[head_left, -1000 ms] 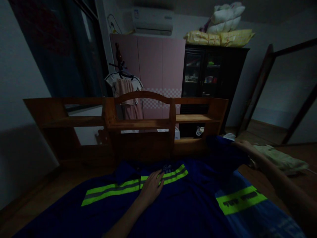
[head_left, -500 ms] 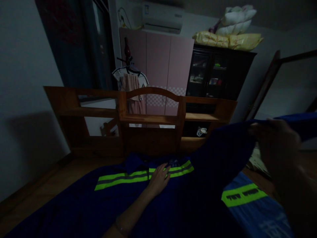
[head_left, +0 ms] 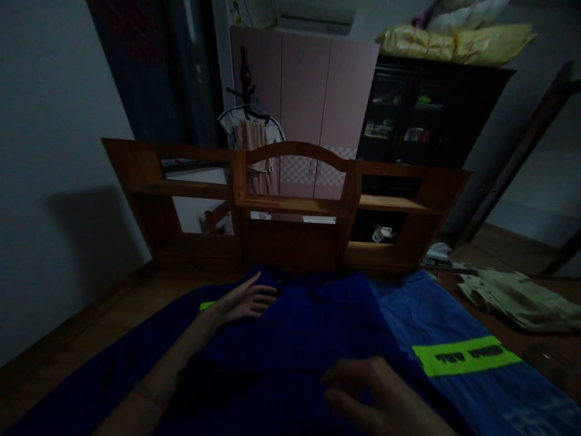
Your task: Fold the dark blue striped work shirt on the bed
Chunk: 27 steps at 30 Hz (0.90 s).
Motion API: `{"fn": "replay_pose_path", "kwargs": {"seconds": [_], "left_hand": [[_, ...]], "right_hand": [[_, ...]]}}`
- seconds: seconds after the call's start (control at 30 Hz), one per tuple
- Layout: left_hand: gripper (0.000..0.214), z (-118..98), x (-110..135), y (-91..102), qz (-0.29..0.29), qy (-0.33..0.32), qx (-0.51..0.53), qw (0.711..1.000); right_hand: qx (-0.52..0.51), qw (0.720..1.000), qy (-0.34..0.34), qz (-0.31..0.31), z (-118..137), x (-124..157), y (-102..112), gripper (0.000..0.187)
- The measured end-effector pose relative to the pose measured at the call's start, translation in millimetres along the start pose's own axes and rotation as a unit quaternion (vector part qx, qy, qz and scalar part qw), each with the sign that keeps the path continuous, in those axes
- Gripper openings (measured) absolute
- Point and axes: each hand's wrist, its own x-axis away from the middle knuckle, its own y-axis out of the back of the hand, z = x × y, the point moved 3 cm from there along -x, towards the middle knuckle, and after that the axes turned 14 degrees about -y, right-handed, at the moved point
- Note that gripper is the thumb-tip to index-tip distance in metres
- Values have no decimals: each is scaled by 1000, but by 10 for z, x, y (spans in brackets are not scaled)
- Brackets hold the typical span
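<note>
A dark blue work jacket (head_left: 299, 327) with a collar lies spread in front of me, one side folded across its chest. Only a short piece of its yellow-green reflective strip (head_left: 206, 305) shows at the left. My left hand (head_left: 247, 300) rests on the upper left part of the jacket, fingers spread. Low over the right part of the cloth is my right hand (head_left: 367, 387), slightly blurred, thumb and fingers apart with nothing seen between them. Beside the jacket on the right lies a lighter blue garment (head_left: 403, 303) with a yellow-green lettered band (head_left: 465, 357).
A wooden headboard with shelves (head_left: 290, 204) stands just beyond the jacket. Khaki folded cloth (head_left: 517, 297) lies at the right. Behind are a pink wardrobe (head_left: 302, 91), a dark glass-door cabinet (head_left: 447, 121) and a stand with hung clothes (head_left: 252, 133). A wall (head_left: 59, 181) borders the left.
My right hand has come down and left from holding up the sleeve, which is now folded over the jacket's front. My left hand has shifted left. The chest strip is mostly covered.
</note>
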Motion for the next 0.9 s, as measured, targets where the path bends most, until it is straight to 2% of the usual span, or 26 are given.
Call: {"fn": "replay_pose_path", "kwargs": {"seconds": [0.03, 0.07, 0.13, 0.17, 0.2, 0.27, 0.37, 0.43, 0.53, 0.63, 0.7, 0.8, 0.87, 0.9], "left_hand": [[60, 84, 77, 52, 16, 20, 113, 993], [66, 157, 154, 91, 30, 43, 218, 974], [72, 266, 304, 133, 61, 103, 363, 924], [69, 293, 374, 140, 78, 125, 393, 908], [62, 297, 436, 141, 100, 132, 388, 907], [44, 215, 529, 118, 145, 103, 356, 917], [35, -86, 595, 9, 160, 45, 372, 913], [43, -328, 598, -105, 130, 32, 386, 913], [65, -607, 596, -338, 95, 64, 360, 926], [79, -734, 603, -572, 94, 104, 325, 935], [80, -764, 596, -664, 92, 111, 321, 936], [57, -803, 574, -645, 109, 88, 370, 918], [41, -789, 566, -503, 128, 63, 374, 916], [39, -742, 565, -390, 122, 61, 351, 927]], "right_hand": [[10, 996, -17, -84, -136, -9, 200, 31], [32, 989, -19, -146, -279, -46, 356, 33], [94, 971, -4, -221, -577, -186, 528, 41], [118, 967, 7, -225, -719, -276, 546, 44], [136, 966, 16, -218, -848, -368, 535, 47], [160, 968, 30, -191, -1042, -537, 468, 51], [209, 963, 49, -164, -1215, -735, 371, 63], [244, 955, 55, -158, -1337, -837, 351, 74], [267, 951, 49, -150, -1578, -929, 372, 84], [269, 949, 34, -159, -1775, -931, 418, 84], [268, 948, 25, -169, -1836, -905, 439, 84], [259, 951, 22, -169, -1856, -879, 441, 85], [252, 952, 27, -170, -1857, -881, 439, 85], [250, 952, 30, -172, -1859, -885, 439, 85]]}}
